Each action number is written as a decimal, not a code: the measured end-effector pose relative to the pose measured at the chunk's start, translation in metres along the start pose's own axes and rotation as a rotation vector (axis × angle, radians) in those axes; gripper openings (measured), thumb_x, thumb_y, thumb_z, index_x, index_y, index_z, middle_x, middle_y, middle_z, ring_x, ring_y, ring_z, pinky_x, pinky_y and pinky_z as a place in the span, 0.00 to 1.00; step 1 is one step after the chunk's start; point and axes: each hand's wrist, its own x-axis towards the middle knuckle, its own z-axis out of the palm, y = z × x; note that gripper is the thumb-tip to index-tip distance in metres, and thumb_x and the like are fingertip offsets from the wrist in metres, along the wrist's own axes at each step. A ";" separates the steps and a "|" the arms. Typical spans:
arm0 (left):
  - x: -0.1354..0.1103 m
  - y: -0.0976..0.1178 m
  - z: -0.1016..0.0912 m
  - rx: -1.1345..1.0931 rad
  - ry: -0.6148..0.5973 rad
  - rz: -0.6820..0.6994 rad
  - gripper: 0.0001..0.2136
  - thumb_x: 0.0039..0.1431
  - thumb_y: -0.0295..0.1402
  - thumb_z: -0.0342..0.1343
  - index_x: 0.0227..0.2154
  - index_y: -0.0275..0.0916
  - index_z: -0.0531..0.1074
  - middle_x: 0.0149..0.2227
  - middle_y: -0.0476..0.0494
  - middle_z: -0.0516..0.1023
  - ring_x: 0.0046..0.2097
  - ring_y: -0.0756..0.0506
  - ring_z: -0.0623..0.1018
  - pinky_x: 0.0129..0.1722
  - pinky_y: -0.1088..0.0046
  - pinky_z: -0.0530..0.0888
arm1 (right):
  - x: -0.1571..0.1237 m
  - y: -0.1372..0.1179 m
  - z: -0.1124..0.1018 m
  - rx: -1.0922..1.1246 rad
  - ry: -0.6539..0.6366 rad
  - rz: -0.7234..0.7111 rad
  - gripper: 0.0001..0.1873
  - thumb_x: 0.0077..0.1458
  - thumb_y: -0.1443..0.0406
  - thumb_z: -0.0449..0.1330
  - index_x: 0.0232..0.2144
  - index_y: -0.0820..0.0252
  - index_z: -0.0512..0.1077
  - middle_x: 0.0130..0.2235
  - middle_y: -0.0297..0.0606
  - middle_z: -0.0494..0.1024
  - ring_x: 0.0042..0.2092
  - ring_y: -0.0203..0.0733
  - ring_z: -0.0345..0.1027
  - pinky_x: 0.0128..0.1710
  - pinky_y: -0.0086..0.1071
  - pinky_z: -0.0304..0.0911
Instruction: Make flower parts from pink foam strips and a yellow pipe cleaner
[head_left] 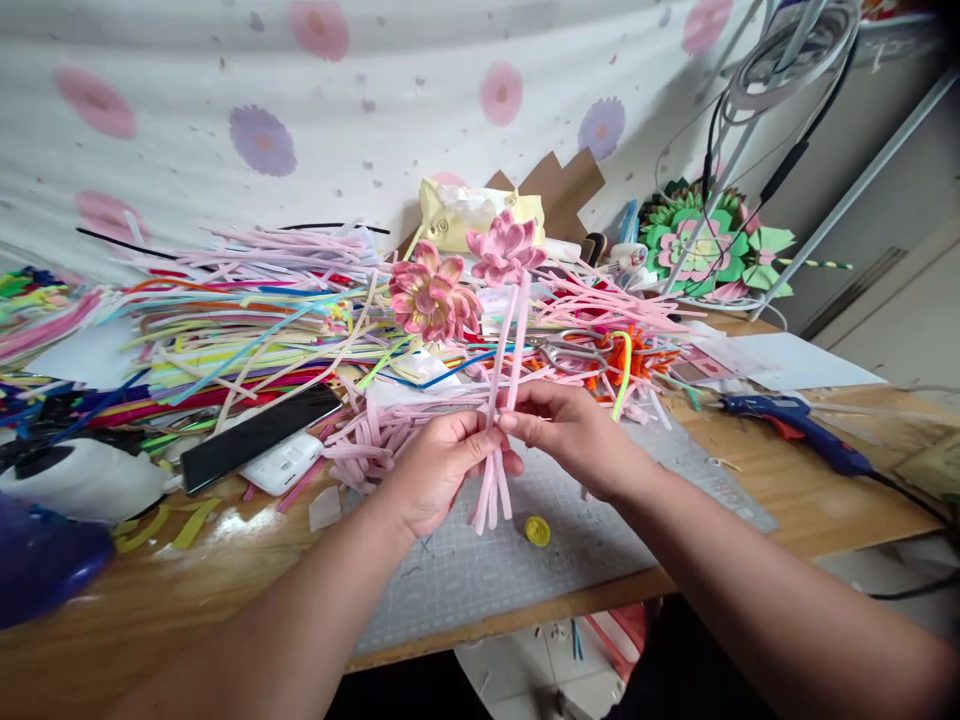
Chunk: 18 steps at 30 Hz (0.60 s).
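Note:
A few pale pink pipe cleaners point(493, 490) cross between my hands above the cutting mat. My left hand point(442, 455) is closed round them near their middle, with the lower ends sticking out below. The fingertips of my right hand point(559, 425) pinch the same strands right beside my left thumb. Two long ends rise upward from my grip, in front of a pink pipe-cleaner flower point(506, 248). A second pink flower with a yellowish centre point(435, 297) stands to its left. The palm side of my right hand is hidden.
Piles of coloured pipe cleaners point(247, 340) cover the back left. Scissors point(574, 350) lie behind my right hand. A blue glue gun point(799, 425) rests at the right. A yellow cap point(537, 530) sits on the grey cutting mat point(592, 555). A black phone-like slab point(259, 440) lies left.

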 end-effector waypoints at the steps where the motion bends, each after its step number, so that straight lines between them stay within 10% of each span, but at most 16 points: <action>1: 0.000 -0.001 0.001 0.008 -0.035 -0.009 0.09 0.50 0.34 0.60 0.30 0.33 0.72 0.22 0.45 0.76 0.24 0.50 0.75 0.25 0.78 0.68 | 0.002 0.000 0.001 0.080 -0.041 0.019 0.12 0.50 0.58 0.60 0.28 0.62 0.70 0.25 0.32 0.70 0.26 0.33 0.62 0.28 0.28 0.57; 18: -0.006 -0.014 0.013 -0.431 -0.349 -0.097 0.08 0.48 0.34 0.62 0.22 0.36 0.71 0.16 0.53 0.69 0.23 0.51 0.72 0.33 0.67 0.73 | -0.007 0.003 0.008 0.439 -0.004 -0.061 0.07 0.52 0.62 0.61 0.27 0.59 0.68 0.26 0.29 0.69 0.27 0.31 0.62 0.28 0.27 0.59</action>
